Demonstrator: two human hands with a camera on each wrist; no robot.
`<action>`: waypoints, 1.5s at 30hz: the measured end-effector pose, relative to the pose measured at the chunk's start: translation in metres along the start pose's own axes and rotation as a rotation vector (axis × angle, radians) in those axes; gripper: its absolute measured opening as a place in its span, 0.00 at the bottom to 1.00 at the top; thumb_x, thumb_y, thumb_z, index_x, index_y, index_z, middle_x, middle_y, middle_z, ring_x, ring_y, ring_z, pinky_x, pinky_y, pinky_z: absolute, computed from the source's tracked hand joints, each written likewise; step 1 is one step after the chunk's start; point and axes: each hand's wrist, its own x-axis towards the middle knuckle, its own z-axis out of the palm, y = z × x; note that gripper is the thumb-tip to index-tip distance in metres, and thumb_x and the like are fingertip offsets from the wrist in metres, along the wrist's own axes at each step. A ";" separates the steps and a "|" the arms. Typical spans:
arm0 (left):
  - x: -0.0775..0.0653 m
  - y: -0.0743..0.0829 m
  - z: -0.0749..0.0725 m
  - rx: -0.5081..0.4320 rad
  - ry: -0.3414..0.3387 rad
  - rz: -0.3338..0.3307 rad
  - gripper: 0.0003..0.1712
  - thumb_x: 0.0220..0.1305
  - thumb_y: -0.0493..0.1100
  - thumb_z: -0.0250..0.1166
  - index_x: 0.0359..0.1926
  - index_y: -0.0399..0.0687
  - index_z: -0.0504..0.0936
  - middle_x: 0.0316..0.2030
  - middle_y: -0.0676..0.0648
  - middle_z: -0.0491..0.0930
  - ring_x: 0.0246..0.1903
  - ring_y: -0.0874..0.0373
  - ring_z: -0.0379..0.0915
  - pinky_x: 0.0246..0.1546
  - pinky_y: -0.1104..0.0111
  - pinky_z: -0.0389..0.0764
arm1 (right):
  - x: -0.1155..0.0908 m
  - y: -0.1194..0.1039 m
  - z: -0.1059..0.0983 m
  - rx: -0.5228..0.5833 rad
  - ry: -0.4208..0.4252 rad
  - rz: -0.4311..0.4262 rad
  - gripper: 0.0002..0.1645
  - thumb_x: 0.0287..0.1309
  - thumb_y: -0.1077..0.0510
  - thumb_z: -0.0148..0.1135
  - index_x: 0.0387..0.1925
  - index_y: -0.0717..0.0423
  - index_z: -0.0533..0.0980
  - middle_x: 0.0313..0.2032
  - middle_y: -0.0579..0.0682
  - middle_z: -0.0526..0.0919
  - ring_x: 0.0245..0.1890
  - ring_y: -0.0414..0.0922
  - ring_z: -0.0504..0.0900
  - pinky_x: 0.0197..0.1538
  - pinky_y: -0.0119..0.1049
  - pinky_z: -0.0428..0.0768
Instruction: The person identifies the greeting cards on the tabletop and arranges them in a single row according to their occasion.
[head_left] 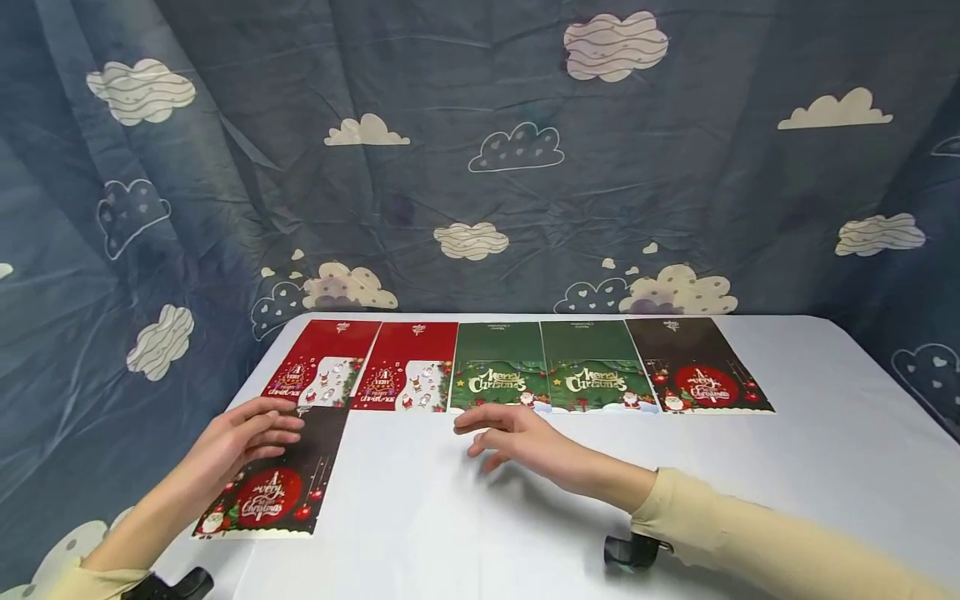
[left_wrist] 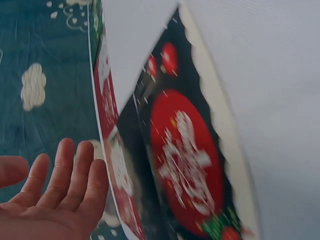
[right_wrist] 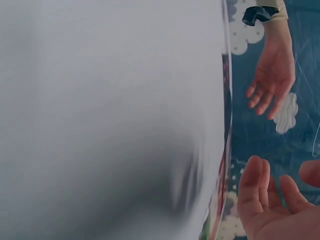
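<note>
My left hand (head_left: 238, 440) hovers with relaxed fingers over the upper left part of a black Christmas-print card (head_left: 318, 450), which lies at the front left. This card has a red circle with white lettering and a scalloped pale edge; in the left wrist view the black card (left_wrist: 185, 160) shows close beside the fingers. Over the white table, just in front of a green Merry Christmas card (head_left: 498, 385), my right hand (head_left: 536, 446) is held palm down with loosely bent fingers. Nothing is between the fingers of either hand.
Along the back edge of the white table (head_left: 810, 467), cards lie side by side: two red cards (head_left: 416, 342), a second green card (head_left: 600, 383) and another black card (head_left: 705, 385) at the right end. A dark cloud-print curtain (head_left: 480, 200) hangs behind the table.
</note>
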 end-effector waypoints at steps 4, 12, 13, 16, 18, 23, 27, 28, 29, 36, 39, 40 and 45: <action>-0.008 -0.007 -0.017 0.085 0.072 -0.060 0.23 0.77 0.46 0.51 0.62 0.33 0.70 0.47 0.48 0.83 0.45 0.54 0.81 0.44 0.67 0.81 | 0.007 0.001 0.011 0.035 -0.026 0.008 0.22 0.64 0.65 0.53 0.59 0.62 0.75 0.59 0.58 0.75 0.51 0.60 0.79 0.48 0.51 0.81; -0.024 -0.021 -0.057 0.116 0.142 -0.173 0.19 0.77 0.48 0.50 0.58 0.41 0.75 0.43 0.52 0.82 0.41 0.57 0.80 0.42 0.65 0.82 | 0.021 0.005 0.036 0.112 -0.076 0.024 0.24 0.62 0.65 0.54 0.59 0.67 0.73 0.59 0.61 0.76 0.45 0.50 0.82 0.48 0.47 0.82; -0.024 -0.023 -0.060 0.097 0.138 -0.185 0.18 0.77 0.47 0.50 0.57 0.43 0.76 0.43 0.53 0.81 0.41 0.57 0.80 0.43 0.65 0.82 | 0.023 0.005 0.040 0.121 -0.083 0.028 0.24 0.61 0.65 0.54 0.59 0.67 0.73 0.59 0.61 0.76 0.45 0.49 0.82 0.48 0.46 0.82; -0.026 -0.028 -0.067 0.035 0.119 -0.210 0.14 0.77 0.46 0.51 0.54 0.48 0.78 0.43 0.54 0.82 0.42 0.59 0.81 0.43 0.65 0.82 | 0.029 0.005 0.050 0.150 -0.110 0.048 0.25 0.60 0.64 0.55 0.59 0.67 0.73 0.58 0.60 0.76 0.44 0.47 0.81 0.47 0.44 0.82; -0.027 -0.031 -0.070 0.008 0.114 -0.215 0.13 0.77 0.46 0.51 0.51 0.51 0.79 0.42 0.54 0.82 0.41 0.60 0.81 0.43 0.66 0.82 | 0.032 0.004 0.057 0.169 -0.131 0.063 0.25 0.60 0.64 0.56 0.60 0.67 0.73 0.58 0.59 0.76 0.45 0.47 0.81 0.48 0.43 0.82; -0.028 -0.037 -0.072 -0.020 0.117 -0.197 0.12 0.77 0.45 0.51 0.48 0.54 0.81 0.41 0.55 0.82 0.41 0.60 0.81 0.42 0.67 0.82 | 0.044 0.003 0.071 0.205 -0.157 0.092 0.27 0.60 0.63 0.55 0.61 0.67 0.71 0.59 0.58 0.74 0.48 0.52 0.81 0.51 0.43 0.81; -0.028 -0.040 -0.071 -0.020 0.122 -0.202 0.12 0.77 0.43 0.50 0.48 0.53 0.81 0.41 0.54 0.82 0.40 0.60 0.81 0.42 0.67 0.82 | 0.054 0.005 0.081 0.225 -0.170 0.116 0.27 0.61 0.63 0.55 0.62 0.68 0.70 0.60 0.57 0.73 0.51 0.53 0.79 0.53 0.44 0.80; -0.028 -0.041 -0.071 -0.022 0.120 -0.210 0.12 0.76 0.43 0.50 0.48 0.52 0.81 0.41 0.54 0.81 0.40 0.60 0.80 0.42 0.67 0.82 | 0.056 0.006 0.084 0.229 -0.175 0.124 0.27 0.62 0.63 0.55 0.62 0.68 0.70 0.61 0.57 0.73 0.52 0.52 0.79 0.54 0.44 0.79; -0.029 -0.042 -0.071 -0.019 0.120 -0.218 0.13 0.76 0.42 0.50 0.49 0.51 0.81 0.42 0.54 0.81 0.40 0.60 0.80 0.42 0.67 0.82 | 0.059 0.007 0.086 0.233 -0.181 0.132 0.27 0.62 0.63 0.55 0.62 0.68 0.70 0.61 0.56 0.73 0.52 0.51 0.78 0.54 0.44 0.79; -0.032 -0.050 -0.072 -0.010 0.147 -0.238 0.13 0.77 0.42 0.49 0.50 0.52 0.80 0.41 0.55 0.81 0.40 0.62 0.79 0.42 0.69 0.81 | 0.071 0.012 0.102 0.260 -0.235 0.186 0.28 0.64 0.61 0.55 0.64 0.69 0.68 0.64 0.55 0.70 0.58 0.44 0.73 0.61 0.41 0.74; -0.031 -0.051 -0.071 -0.019 0.144 -0.252 0.15 0.77 0.42 0.48 0.54 0.45 0.78 0.42 0.55 0.81 0.40 0.64 0.79 0.43 0.69 0.81 | 0.077 0.013 0.108 0.270 -0.243 0.198 0.30 0.64 0.60 0.55 0.65 0.69 0.66 0.63 0.55 0.69 0.59 0.44 0.72 0.62 0.39 0.73; -0.031 -0.051 -0.071 -0.022 0.142 -0.260 0.16 0.77 0.42 0.47 0.57 0.42 0.76 0.42 0.55 0.81 0.41 0.64 0.79 0.43 0.70 0.81 | 0.079 0.014 0.110 0.272 -0.243 0.200 0.31 0.64 0.60 0.56 0.65 0.70 0.66 0.64 0.55 0.69 0.59 0.43 0.72 0.62 0.38 0.73; -0.029 -0.052 -0.068 -0.054 0.142 -0.278 0.23 0.79 0.44 0.43 0.63 0.30 0.67 0.45 0.53 0.81 0.42 0.65 0.79 0.44 0.69 0.81 | 0.089 0.014 0.118 0.321 -0.228 0.205 0.34 0.61 0.62 0.55 0.67 0.72 0.62 0.64 0.56 0.67 0.56 0.43 0.73 0.61 0.38 0.73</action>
